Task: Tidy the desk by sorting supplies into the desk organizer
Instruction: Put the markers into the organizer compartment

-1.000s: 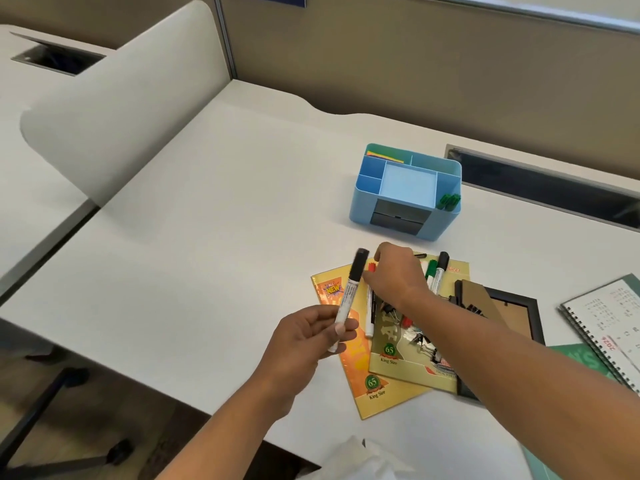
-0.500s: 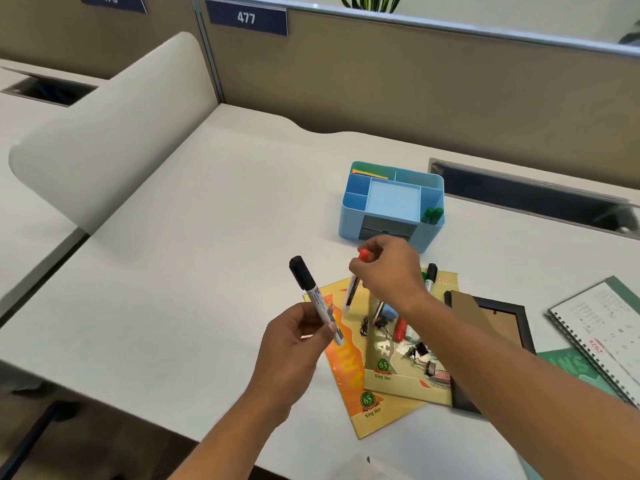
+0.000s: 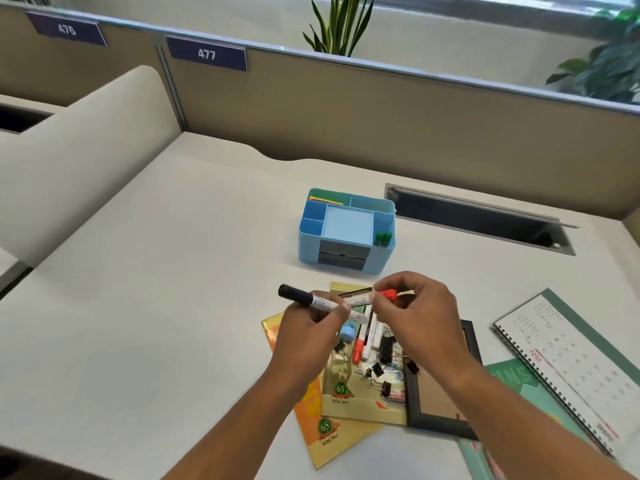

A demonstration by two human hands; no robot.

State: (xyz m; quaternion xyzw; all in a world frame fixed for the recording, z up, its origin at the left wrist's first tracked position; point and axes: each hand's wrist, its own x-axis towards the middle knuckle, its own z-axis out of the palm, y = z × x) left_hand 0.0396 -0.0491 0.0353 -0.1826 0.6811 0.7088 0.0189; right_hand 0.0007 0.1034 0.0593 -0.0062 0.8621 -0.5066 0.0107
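Both hands cover much of the heap on the desk (image 3: 173, 271), so the loose markers and black binder clips (image 3: 385, 388) in it cannot be counted surely; only one loose red marker (image 3: 358, 351) shows plainly. The left hand (image 3: 304, 341) is curled round one black-capped marker (image 3: 298, 295), and the right hand (image 3: 419, 317) pinches one red-capped marker (image 3: 388, 294). The hands are close together above two yellow notebooks (image 3: 325, 427). The right forearm crosses one black picture frame (image 3: 443, 415). One spiral calendar (image 3: 571, 358) runs off the right edge. Beyond the hands stands one blue desk organizer (image 3: 377, 263), with two green caps (image 3: 382, 239) in its right compartment.
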